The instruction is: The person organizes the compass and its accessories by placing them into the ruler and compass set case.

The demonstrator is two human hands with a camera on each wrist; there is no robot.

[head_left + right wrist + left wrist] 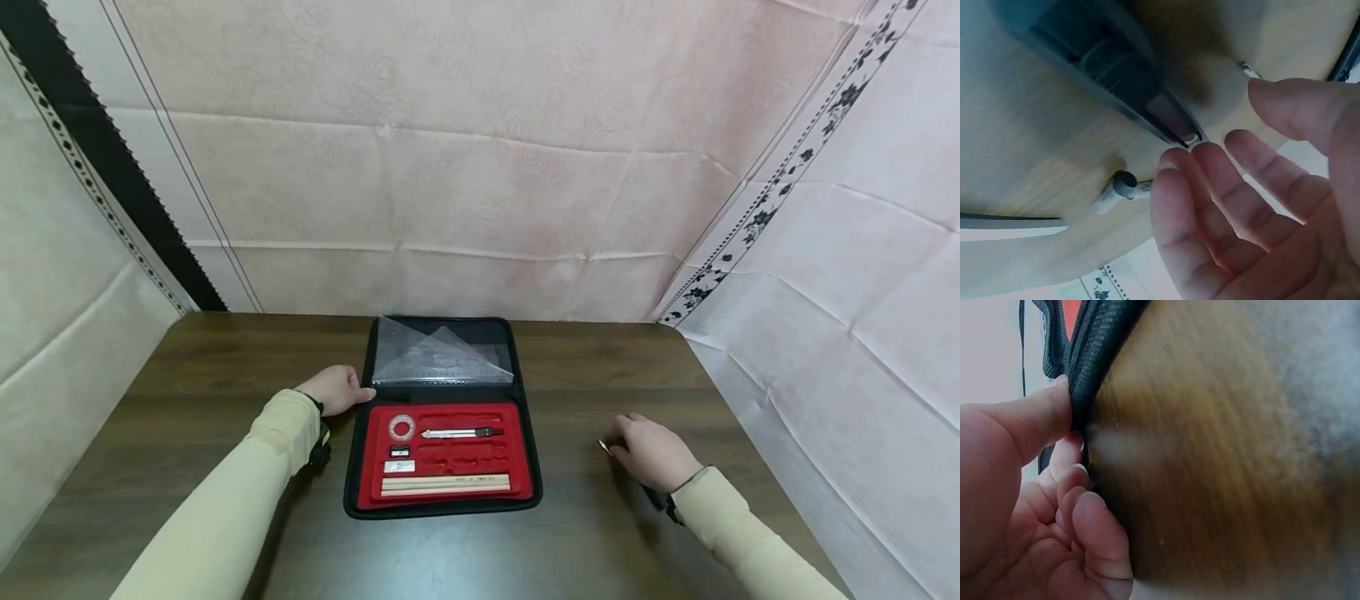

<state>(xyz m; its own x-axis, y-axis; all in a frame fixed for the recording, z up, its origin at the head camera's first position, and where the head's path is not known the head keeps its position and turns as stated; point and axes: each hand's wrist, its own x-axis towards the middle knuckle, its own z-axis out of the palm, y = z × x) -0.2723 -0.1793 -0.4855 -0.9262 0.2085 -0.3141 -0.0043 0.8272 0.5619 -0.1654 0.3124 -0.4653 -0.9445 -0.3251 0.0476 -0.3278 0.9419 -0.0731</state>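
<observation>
the left hand [333, 389] has thumb and forefinger clamped on the left edge of a black case [450, 509] near its fold, the other fingers curling loosely below. over to the right, well apart from the case, the right hand [656, 454] has its fingers bent in, a small glinting piece [603, 447] showing at the tips; i can't tell whether it's gripped. from that wrist, the thumb stands off from the fingers, and a blurred dark tapering thing [1104, 62] narrows toward the fingertips.

the case lies open on the wooden table [600, 375], between the hands. clear set squares [408, 350] lie in its upper half. the red tray [465, 450] below holds a pale ring [392, 427], a silver-and-black tool [457, 433], a small dark block [400, 451], a white block [400, 467] and pale sticks [446, 484] lying side by side.
</observation>
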